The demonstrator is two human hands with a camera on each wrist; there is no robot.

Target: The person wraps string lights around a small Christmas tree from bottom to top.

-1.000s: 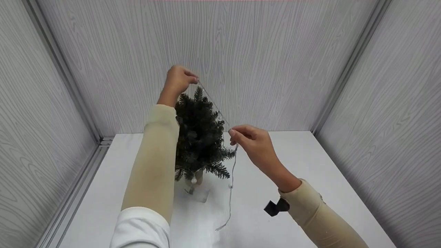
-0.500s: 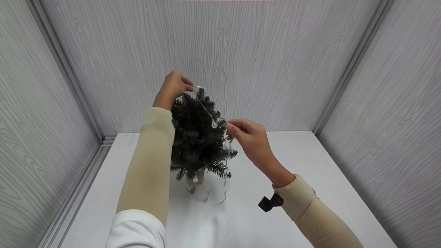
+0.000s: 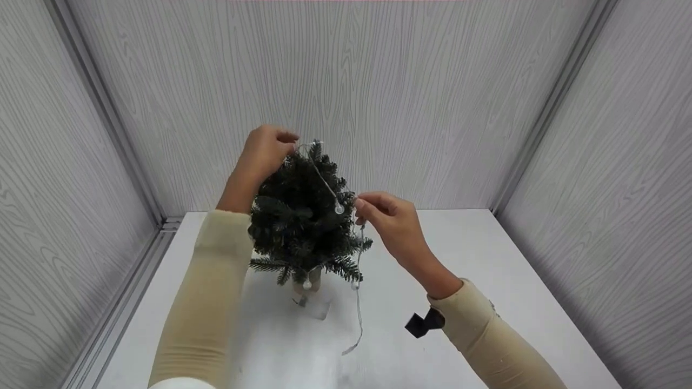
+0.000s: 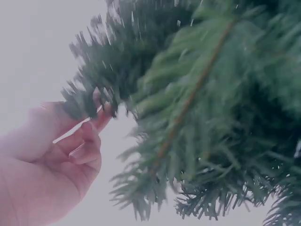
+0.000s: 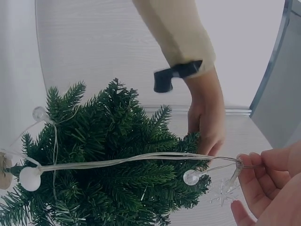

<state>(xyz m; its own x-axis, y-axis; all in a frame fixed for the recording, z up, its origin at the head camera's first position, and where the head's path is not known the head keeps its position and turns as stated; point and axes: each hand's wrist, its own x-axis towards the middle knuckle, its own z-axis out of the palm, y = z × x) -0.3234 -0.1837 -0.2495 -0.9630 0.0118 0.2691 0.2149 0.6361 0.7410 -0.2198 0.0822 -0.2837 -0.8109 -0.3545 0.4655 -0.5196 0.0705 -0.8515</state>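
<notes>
A small artificial Christmas tree stands on the table. My left hand is at its upper left, thumb and fingers at the string lights draped over the tip. In the left wrist view, needles partly hide the fingertips of that left hand. To the tree's right, my right hand pinches the same strand between thumb and fingers; its tail hangs below. The right wrist view shows several wires gathered at the right hand, with a clear bulb and a clear snowflake beside the fingers.
The white table runs back to a wood-grain wall, with side walls left and right. A small clear tag lies by the tree's pale base. A black piece sticks out from the right sleeve.
My left hand has come down and to the left, past the tree's tip. The strand, taut before, now lies slack over the top with a bulb hanging in front. The right hand has shifted slightly left.
</notes>
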